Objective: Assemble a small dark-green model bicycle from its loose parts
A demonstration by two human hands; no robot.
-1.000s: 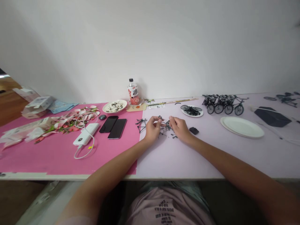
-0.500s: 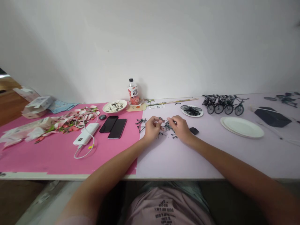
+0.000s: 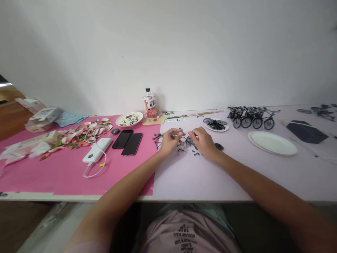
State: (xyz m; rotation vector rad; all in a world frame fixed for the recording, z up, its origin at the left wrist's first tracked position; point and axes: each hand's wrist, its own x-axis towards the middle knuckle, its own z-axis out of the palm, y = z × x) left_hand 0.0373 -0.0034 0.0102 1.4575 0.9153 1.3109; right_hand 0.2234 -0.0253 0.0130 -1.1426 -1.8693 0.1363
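Dark and round, a wheel (image 3: 188,141) lies at three o'clock from the left hand (image 3: 170,141) and nine from the nearer right hand (image 3: 204,142), its axis unclear, both hands' fingertips drawn into close pinches whose contents, if any, I cannot tell.

A softly lit, pale-grey wall (image 3: 210,52) rises behind a long table (image 3: 189,182) surfaced in bright pink and pale lilac; a brown wooden surface (image 3: 12,116) shows far left.

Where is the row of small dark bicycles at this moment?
In the head view, the bicycles stand right of centre, near the wall, just right of the small plate of dark parts.
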